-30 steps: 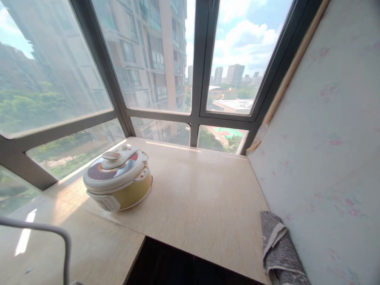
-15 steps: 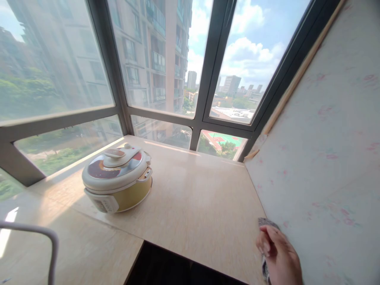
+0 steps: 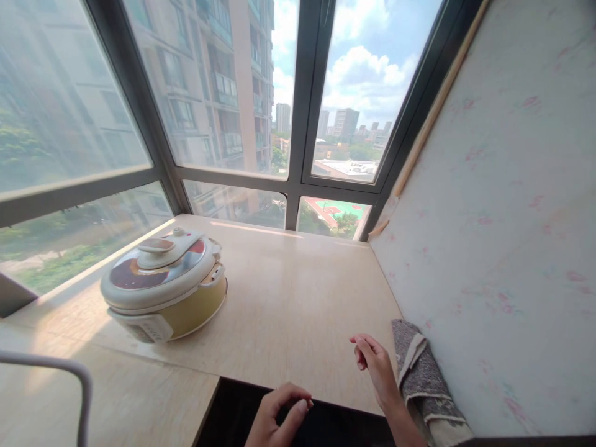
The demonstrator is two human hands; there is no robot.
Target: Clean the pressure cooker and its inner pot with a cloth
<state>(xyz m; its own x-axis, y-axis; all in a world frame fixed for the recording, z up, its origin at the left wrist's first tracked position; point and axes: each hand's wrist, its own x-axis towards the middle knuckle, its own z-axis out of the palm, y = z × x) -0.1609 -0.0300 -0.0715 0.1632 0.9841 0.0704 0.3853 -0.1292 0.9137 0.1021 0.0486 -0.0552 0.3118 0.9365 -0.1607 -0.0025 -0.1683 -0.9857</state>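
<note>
My left hand (image 3: 280, 415) is at the bottom middle, over the dark gap in front of the counter. Its fingers curve loosely, with a small space between thumb and forefinger and nothing visible in them. To the right, my right hand (image 3: 376, 367) hovers above the counter's front edge, loosely bent and holding nothing that I can see. Close beside that hand, a folded grey cloth (image 3: 421, 372) with a pale underside lies against the wall. On the left of the counter stands an electric cooker (image 3: 162, 288), white and yellow-green, its lid on. Neither hand touches it.
The pale counter (image 3: 288, 298) runs up to dark-framed windows (image 3: 302, 112). A flower-patterned wall (image 3: 503, 205) bounds it on the right. A grey bent tube or cable (image 3: 81, 379) stands at the lower left. The counter's front edge drops to a dark recess (image 3: 330, 425).
My right hand came into view over the cloth, then moved left off it, leaving the cloth by the wall. My left hand has since appeared at the bottom. The view has shifted slightly.
</note>
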